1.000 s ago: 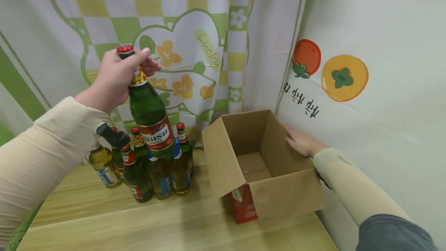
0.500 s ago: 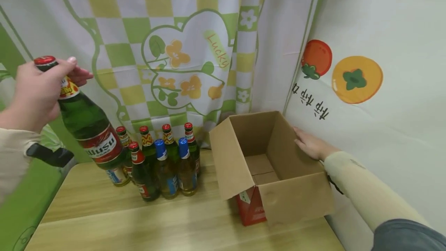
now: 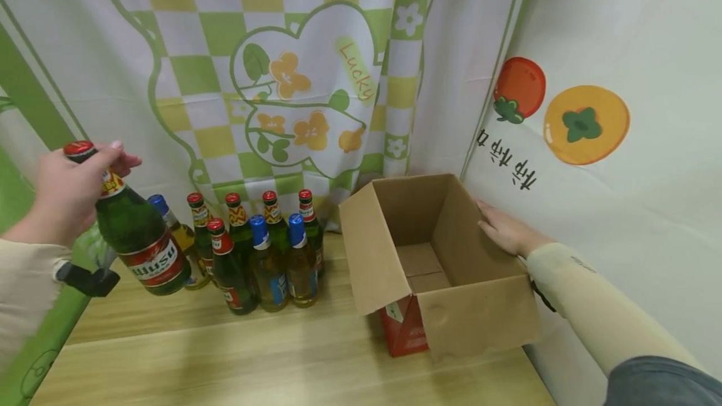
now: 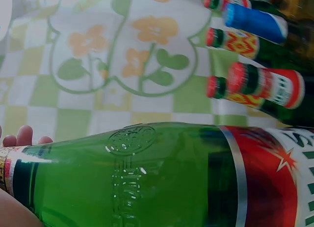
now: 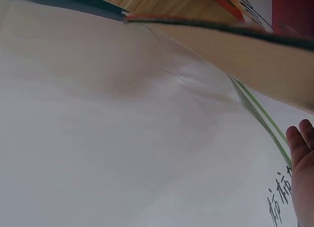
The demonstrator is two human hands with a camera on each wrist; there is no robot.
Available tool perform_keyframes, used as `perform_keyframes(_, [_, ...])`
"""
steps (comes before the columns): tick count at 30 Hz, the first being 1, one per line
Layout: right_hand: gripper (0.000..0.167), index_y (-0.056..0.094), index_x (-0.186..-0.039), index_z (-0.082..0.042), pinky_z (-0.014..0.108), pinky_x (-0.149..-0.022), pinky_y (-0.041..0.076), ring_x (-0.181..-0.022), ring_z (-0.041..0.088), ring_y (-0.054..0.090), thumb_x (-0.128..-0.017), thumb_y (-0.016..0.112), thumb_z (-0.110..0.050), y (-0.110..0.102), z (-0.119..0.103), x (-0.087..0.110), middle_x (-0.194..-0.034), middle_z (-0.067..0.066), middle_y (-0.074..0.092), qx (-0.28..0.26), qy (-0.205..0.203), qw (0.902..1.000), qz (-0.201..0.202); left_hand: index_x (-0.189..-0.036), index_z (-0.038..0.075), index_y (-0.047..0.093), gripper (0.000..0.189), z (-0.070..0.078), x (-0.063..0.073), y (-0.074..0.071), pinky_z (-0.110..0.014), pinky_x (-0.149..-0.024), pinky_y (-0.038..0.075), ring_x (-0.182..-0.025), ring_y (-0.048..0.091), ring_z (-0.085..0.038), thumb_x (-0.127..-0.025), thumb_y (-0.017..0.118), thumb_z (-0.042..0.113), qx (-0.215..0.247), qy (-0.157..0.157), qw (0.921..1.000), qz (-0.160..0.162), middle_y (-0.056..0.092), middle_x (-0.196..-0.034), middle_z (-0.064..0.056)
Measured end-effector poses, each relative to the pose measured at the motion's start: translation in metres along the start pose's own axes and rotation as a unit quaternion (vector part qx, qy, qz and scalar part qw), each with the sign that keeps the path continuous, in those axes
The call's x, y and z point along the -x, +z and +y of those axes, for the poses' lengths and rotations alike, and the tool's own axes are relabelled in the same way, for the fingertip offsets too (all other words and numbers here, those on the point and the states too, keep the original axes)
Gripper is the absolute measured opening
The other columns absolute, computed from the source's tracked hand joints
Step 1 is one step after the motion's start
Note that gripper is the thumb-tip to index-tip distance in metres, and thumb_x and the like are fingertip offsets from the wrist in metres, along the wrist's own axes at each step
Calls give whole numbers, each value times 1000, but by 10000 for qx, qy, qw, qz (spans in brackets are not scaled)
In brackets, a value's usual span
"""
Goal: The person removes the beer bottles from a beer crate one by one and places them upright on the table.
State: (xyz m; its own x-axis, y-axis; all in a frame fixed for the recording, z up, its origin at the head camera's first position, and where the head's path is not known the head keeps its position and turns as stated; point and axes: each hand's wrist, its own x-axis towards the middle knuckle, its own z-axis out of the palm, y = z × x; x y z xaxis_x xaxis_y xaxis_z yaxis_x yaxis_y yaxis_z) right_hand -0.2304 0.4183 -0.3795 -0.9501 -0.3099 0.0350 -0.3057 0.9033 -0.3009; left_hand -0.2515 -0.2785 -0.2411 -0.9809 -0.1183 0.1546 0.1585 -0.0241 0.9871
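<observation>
My left hand [image 3: 59,193] grips a large green beer bottle [image 3: 132,227] by its neck, just below the red cap. The bottle leans, base toward the right, at the table's left end; whether its base touches the wood I cannot tell. Its red and white label [image 4: 267,178] shows in the left wrist view. On the right stands an open cardboard box [image 3: 414,218] with flaps spread. My right hand [image 3: 504,229] rests with fairly straight fingers against the box's right side; the right wrist view catches only part of that hand [image 5: 303,173].
Several smaller bottles stand grouped at the table's back, among them a red-capped green bottle [image 3: 230,274] and a blue-capped one [image 3: 269,271]. A patterned curtain [image 3: 214,80] hangs behind. A white wall covering [image 3: 637,224] borders the box on the right.
My left hand has carried the green beer bottle leftward from above the grouped bottles, then lowered it toward the table. The right hand has stayed at the box.
</observation>
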Motion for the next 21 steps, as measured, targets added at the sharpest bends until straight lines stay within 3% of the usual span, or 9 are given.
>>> perform_keyframes(3, [55, 26, -148, 25, 61, -118, 21, -144, 58, 24, -108, 44, -9, 1, -2, 0, -155, 43, 25, -14, 6, 10000, 7, -88, 22, 79, 17, -19, 5, -6, -17, -63, 45, -77, 63, -3, -100, 70, 29, -182, -5, 9998, -14, 75, -80, 11])
perform_keyframes(9, [55, 25, -148, 25, 61, -118, 21, -144, 58, 24, -108, 43, -9, 2, -5, -1, -155, 43, 24, -8, 35, 10000, -20, -87, 30, 80, 23, -51, 13, -16, -15, -64, 40, -79, 62, 3, -104, 65, 28, -1081, 24, 9941, -4, 73, -80, 20])
perform_keyframes(21, [57, 23, -149, 24, 62, -117, 21, -145, 58, 22, -109, 42, -11, -2, -6, 1, -156, 43, 22, 38, 148, 9998, -94, -88, 30, 79, 27, -109, 17, -12, -12, -68, 43, -84, 55, 4, -105, 60, 37, -2128, 224, 9766, 198, 63, -83, 31])
